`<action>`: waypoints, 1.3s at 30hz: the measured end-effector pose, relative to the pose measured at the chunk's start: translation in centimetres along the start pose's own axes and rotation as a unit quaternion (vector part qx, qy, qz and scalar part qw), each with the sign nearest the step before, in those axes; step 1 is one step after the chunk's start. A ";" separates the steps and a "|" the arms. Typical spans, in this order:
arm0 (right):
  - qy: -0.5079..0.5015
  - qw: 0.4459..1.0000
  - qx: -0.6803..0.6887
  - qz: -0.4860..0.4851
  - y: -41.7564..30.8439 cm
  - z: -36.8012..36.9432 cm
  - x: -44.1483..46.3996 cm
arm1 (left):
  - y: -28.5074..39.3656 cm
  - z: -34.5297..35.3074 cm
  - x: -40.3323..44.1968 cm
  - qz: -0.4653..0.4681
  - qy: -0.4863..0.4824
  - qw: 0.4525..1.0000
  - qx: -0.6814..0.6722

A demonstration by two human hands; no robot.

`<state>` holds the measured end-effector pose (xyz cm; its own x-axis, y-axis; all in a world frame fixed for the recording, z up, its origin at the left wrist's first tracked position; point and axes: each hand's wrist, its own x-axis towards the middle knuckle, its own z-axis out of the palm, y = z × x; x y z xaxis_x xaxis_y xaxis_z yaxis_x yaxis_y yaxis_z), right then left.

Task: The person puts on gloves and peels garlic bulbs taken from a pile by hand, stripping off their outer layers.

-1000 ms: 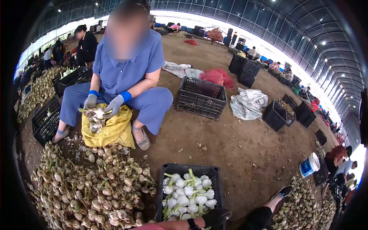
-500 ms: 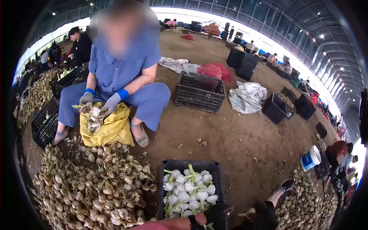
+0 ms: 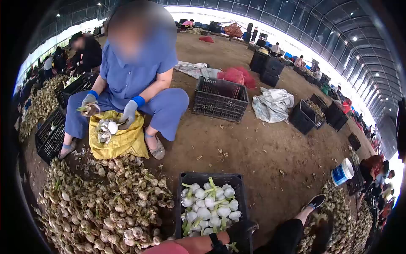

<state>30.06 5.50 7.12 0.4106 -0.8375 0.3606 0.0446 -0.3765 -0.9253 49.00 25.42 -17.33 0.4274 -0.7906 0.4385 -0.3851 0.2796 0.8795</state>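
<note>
My left hand [image 3: 242, 232], in a dark glove with a black band at the wrist, is over the lower right corner of a black plastic crate [image 3: 243, 186]. Its fingers look curled, but what they hold is hidden; a pale green stem shows just below it. Inside the crate lie clean white garlic bulbs [image 3: 205, 203] with trimmed green stems. On the far right my right hand [image 3: 323, 230] is a dark smear of motion over a heap of unpeeled garlic [image 3: 338, 216], its fingers unreadable.
A co-worker [image 3: 131, 63] in blue sits opposite, gloved hands over a yellow sack [image 3: 122, 142] with a white bulb on it. A large heap of dirty garlic [image 3: 101, 207] lies left of my crate. An open crate [image 3: 220, 110], white sacking [image 3: 272, 103] and a bucket [image 3: 341, 172] stand beyond.
My right hand has swung rightward from beside the crate, where a garlic bulb showed near it, to the heap. My left hand has barely moved. The co-worker's hands have moved apart.
</note>
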 end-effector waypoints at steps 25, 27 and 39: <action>-0.144 0.953 0.067 0.257 1.0 3.9 -9.3 | 2.1 -1.1 0.5 -0.005 0.021 0.999 0.037; -0.138 0.952 0.069 0.263 0.8 3.8 -9.4 | 2.0 -1.2 0.7 -0.009 0.006 0.999 0.033; -0.144 0.940 0.021 0.309 4.9 -1.8 -9.9 | 1.6 -0.8 0.2 -0.051 -0.026 0.998 0.008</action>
<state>24.56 11.18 -0.78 0.5984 -0.7476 -0.2880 -0.2502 0.1672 -0.9537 49.12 26.10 -15.69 0.4213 -0.8421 0.3366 -0.3553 0.1882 0.9156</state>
